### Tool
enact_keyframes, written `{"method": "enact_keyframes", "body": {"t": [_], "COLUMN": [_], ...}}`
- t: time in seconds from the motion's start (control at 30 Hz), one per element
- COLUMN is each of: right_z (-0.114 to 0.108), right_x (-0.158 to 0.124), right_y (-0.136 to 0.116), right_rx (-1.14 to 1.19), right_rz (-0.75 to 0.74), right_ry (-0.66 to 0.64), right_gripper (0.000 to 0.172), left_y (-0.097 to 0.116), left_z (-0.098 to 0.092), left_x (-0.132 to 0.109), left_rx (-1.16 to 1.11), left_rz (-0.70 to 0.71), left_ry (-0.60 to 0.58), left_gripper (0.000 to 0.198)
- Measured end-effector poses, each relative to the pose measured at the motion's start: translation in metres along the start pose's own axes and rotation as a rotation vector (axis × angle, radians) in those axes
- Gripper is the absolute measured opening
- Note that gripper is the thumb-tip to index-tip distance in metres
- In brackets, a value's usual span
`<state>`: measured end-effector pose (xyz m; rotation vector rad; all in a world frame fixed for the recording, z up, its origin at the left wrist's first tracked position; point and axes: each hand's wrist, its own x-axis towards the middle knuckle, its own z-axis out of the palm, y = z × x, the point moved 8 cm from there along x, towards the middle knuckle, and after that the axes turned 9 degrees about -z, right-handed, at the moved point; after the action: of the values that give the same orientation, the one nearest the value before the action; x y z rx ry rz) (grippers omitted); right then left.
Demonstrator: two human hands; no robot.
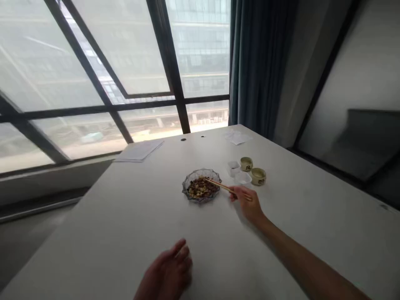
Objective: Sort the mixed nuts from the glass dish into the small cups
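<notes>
My right hand is closed around a pair of wooden chopsticks. Their tips reach down into a clear glass bowl with a wavy rim, at the mix of nuts or beans inside it. Whether anything is pinched between the tips is too small to tell. Nearer to me, my left hand rests low over the white table, palm turned inward. Its fingers are loosely bent and hold nothing.
Right of the bowl stand two small clear plastic boxes and two greenish ceramic cups with dark characters. Papers lie at the table's far left, and a crumpled white sheet at the far right. Windows and a dark curtain are behind the table.
</notes>
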<state>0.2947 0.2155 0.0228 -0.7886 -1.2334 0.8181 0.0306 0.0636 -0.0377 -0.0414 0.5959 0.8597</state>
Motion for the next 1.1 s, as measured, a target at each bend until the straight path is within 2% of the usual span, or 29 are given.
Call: {"method": "enact_keyframes", "body": {"t": [0.37,0.63,1.1], "right_z": [0.003,0.004,0.004], "right_x": [-0.001,0.0,0.0], "right_y": [-0.002,-0.007,-0.01], "right_rx": [-0.044,-0.086,-0.063], "right_rz": [0.025,-0.062,-0.036], "right_ry": [-0.013,-0.055,-0.074], "right_gripper": [0.044,0.039,0.04], "left_y": [0.001,0.0,0.0], "left_z": [0.001,0.003,0.003], "left_x": [-0.001,-0.001,0.0], "left_rx": [-0.003,-0.002,0.005], "left_rz": [0.032,0.039,0.034], "left_ry": [0.011,-0.003,0.0], "left_gripper": [0.031,0.028,0.027]}}
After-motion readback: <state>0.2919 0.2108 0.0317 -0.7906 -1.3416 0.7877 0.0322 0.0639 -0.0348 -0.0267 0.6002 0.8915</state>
